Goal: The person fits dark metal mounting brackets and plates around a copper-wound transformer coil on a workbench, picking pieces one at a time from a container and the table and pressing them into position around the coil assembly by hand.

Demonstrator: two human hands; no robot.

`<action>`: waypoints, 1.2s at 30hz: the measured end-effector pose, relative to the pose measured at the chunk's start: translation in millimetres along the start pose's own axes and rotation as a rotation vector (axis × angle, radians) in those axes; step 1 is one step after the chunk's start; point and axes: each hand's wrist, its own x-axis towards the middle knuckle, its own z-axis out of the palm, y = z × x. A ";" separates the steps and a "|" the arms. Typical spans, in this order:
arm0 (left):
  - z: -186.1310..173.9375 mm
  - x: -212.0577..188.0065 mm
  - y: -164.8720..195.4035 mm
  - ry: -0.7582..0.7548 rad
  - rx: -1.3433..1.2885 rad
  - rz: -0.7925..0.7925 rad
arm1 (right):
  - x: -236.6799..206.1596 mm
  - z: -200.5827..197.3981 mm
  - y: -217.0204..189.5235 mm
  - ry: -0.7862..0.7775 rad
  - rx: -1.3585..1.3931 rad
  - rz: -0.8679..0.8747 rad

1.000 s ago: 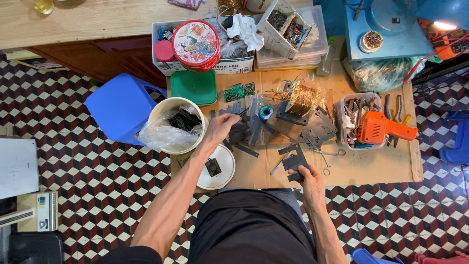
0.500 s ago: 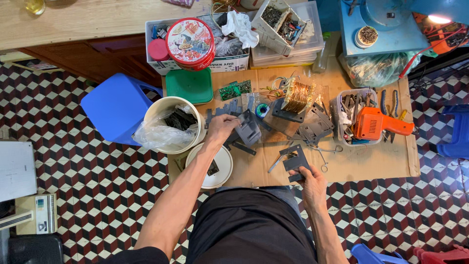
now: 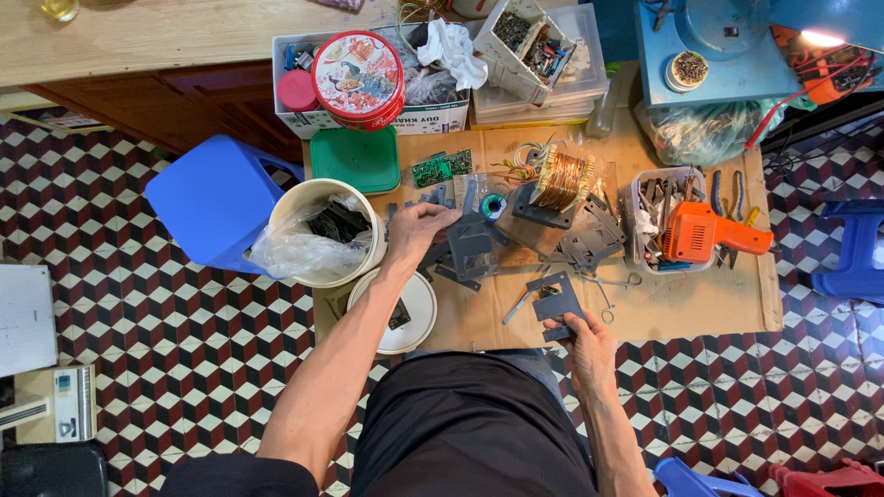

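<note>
While I sit over the cardboard sheet on the tiled floor, my left hand lies on a pile of dark grey metal plates; its fingers curl down over their edges, and I cannot tell if they really pinch one or only rest there. The plates are flat, thin and angular, with a dull surface. My right hand is closed on one such plate, a flat piece with a square hole cut in it, held by its lower edge near the front of the cardboard, just beside a slim metal tool lying flat. More plates lie spread on the right of the pile. Behind them stands a coil of shiny copper wire on a grey frame. Left of my left hand there is a round cream bucket with a wrinkled clear plastic bag and dark pieces inside. Below it lies a white round lid. On the right, an orange drill rests over a clear box of tools. A green circuit board lies near a green square lid.
</note>
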 end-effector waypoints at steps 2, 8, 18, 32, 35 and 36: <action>-2.4 -8.0 4.2 -0.064 0.021 -0.004 | -3.8 5.4 -3.4 -0.018 -0.022 0.020; 14.4 -46.9 -2.5 -0.260 0.002 -0.075 | -12.0 38.8 -13.9 -0.205 0.012 0.125; 32.3 -84.4 -6.2 -0.112 0.091 -0.014 | -24.1 76.4 -2.4 -0.151 -0.047 -0.044; -2.9 -57.4 23.9 -0.054 -0.188 0.047 | -11.6 21.5 -0.4 0.015 0.009 -0.038; 18.8 -22.6 28.4 -0.058 -0.099 0.052 | 2.1 2.2 -17.4 0.107 0.076 -0.166; 27.0 -10.7 29.0 -0.062 -0.115 0.083 | 10.7 0.5 -26.5 0.105 0.114 -0.209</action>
